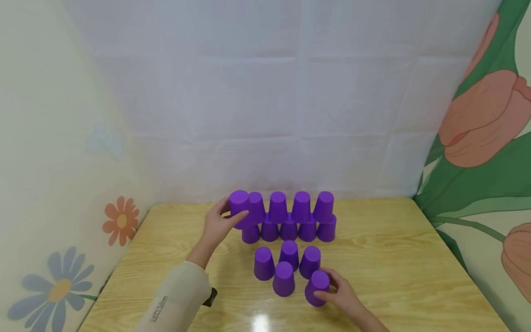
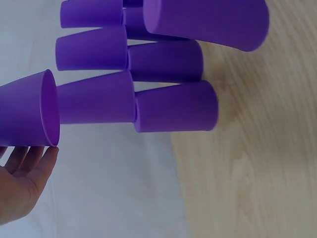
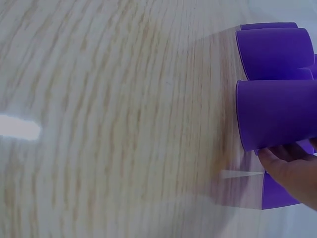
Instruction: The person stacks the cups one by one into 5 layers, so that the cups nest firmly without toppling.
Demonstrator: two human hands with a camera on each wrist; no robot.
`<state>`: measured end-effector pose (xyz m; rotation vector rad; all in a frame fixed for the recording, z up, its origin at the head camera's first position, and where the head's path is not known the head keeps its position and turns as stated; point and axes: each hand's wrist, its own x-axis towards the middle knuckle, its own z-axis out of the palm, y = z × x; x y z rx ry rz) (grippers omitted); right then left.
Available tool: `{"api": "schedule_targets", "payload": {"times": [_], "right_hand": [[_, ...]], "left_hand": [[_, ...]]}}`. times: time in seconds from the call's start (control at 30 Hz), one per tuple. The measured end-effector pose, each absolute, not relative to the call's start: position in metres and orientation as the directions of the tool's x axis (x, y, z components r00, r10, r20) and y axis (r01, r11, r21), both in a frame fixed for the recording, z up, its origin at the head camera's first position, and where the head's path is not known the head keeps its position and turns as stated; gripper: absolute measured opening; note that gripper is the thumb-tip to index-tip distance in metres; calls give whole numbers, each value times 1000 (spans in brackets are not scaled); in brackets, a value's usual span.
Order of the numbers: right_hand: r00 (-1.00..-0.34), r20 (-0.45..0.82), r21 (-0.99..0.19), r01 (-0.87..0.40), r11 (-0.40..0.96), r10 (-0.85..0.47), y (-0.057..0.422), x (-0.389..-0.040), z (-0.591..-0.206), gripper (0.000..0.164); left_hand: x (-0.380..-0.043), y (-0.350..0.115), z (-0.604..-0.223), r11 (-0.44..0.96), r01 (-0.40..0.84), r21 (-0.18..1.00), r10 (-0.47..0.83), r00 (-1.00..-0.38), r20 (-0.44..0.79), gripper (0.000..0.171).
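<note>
My left hand (image 1: 217,226) grips an upside-down purple cup (image 1: 239,201) by its sides, in front of the left end of a two-level stack. In the left wrist view this cup (image 2: 25,111) hangs above table level, its rim facing down. The stack has an upper row of purple cups (image 1: 278,207) bridging a lower row (image 1: 288,230), all mouth down. My right hand (image 1: 342,295) holds another purple cup (image 1: 317,288) at the front right, thumb on the near side. Whether that cup's rim touches the table cannot be told.
Several more upturned purple cups (image 1: 284,279) stand between the stack and the right hand's cup. All are on a light wooden table (image 1: 373,258). A white sheet (image 1: 265,115) hangs behind it, with flower-painted walls (image 1: 62,184) at both sides.
</note>
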<state>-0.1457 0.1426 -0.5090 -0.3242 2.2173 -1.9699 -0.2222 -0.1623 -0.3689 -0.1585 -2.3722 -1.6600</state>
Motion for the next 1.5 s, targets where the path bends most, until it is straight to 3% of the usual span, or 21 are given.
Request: {"api": "schedule_targets", "payload": {"times": [0.13, 0.8, 1.5], "right_hand": [[-968, 30, -990, -63, 127, -249, 141, -145, -511, 58], [-969, 40, -984, -81, 158, -244, 142, -144, -515, 59], [-959, 74, -983, -115, 142, -272, 143, -142, -526, 57]], "left_hand": [[-222, -148, -352, 334, 240, 912, -18, -965, 260, 49], [-277, -122, -363, 341, 237, 910, -7, -967, 255, 58], [-301, -85, -358, 341, 225, 913, 27, -973, 229, 59]]}}
